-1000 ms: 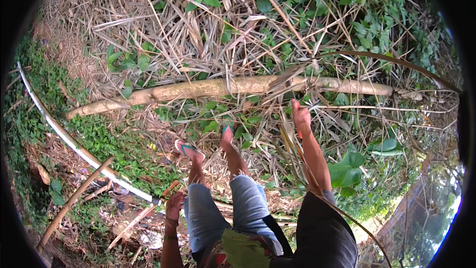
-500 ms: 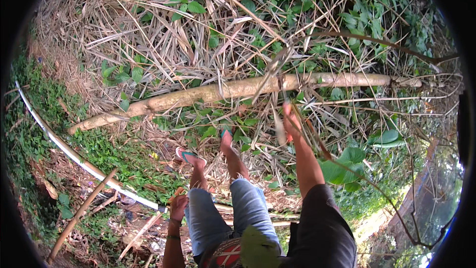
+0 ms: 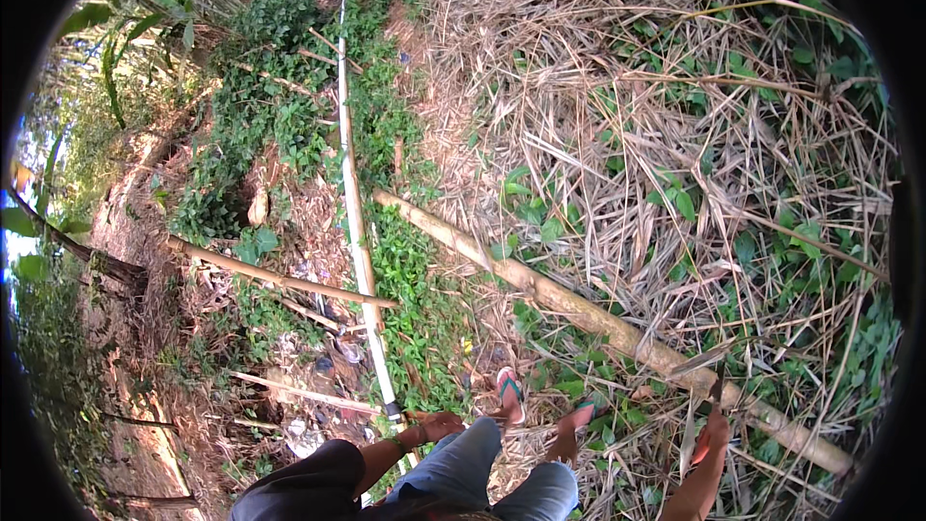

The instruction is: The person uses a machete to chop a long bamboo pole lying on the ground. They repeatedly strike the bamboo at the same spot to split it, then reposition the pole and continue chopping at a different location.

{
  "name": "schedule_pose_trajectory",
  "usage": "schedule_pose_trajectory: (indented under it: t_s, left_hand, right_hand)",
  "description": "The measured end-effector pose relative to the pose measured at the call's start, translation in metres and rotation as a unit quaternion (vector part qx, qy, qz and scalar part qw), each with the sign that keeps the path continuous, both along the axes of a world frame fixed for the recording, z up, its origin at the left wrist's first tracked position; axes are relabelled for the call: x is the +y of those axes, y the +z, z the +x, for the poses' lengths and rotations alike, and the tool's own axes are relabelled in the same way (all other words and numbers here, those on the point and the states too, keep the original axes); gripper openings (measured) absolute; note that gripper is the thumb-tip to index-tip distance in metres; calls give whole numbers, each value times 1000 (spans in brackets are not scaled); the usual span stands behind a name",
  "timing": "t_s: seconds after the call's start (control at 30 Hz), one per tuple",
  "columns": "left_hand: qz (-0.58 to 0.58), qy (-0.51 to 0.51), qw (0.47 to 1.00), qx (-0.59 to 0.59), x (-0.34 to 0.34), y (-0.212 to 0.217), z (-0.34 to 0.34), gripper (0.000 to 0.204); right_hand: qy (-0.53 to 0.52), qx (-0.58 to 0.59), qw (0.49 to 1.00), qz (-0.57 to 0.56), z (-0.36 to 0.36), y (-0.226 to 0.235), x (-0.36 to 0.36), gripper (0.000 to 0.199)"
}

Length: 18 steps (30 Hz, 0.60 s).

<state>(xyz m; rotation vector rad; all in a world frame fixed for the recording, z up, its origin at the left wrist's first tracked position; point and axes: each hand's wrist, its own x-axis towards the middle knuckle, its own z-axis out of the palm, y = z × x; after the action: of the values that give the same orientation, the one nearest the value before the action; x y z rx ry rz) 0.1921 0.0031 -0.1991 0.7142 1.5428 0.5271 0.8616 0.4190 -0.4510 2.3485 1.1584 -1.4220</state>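
At the lower right, my right hand [image 3: 716, 426] is closed round a knife with orange at its grip. Its short dark blade [image 3: 716, 389] points up against the pale felled trunk [image 3: 579, 318], close to the trunk's right end. A narrow dry leaf [image 3: 687, 446] hangs beside that hand. My left hand [image 3: 444, 426] rests low by my left knee, next to the black-banded end of a long white pole [image 3: 359, 260]. A tan stick-like piece [image 3: 422, 416] shows at its fingers; whether they grip it I cannot tell. My feet stand in green-strapped sandals [image 3: 511, 391] near the trunk.
Dry cane leaves [image 3: 617, 135] cover the ground beyond the trunk, with thin stems crossing on the right. A brown stick [image 3: 280, 277] lies across the white pole. Left of it are litter [image 3: 304, 434], creepers [image 3: 289, 135] and a dark branch [image 3: 87, 256].
My view has swung round to the right edge of my body, so the scene turns and the white pole now stands nearly upright. The knife stays at the trunk in my right hand.
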Motion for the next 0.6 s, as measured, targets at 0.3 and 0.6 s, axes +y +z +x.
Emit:
schedule_pose_trajectory:
  t_s: [0.3, 0.6]
  left_hand:
    - [-93, -36, 992, 83, 82, 10, 34, 35]
    - [-107, -56, 988, 98, 94, 46, 36, 27]
  right_hand:
    - [483, -543, 505, 466, 2, -63, -100, 55]
    - [-22, 95, 989, 114, -47, 125, 20, 49]
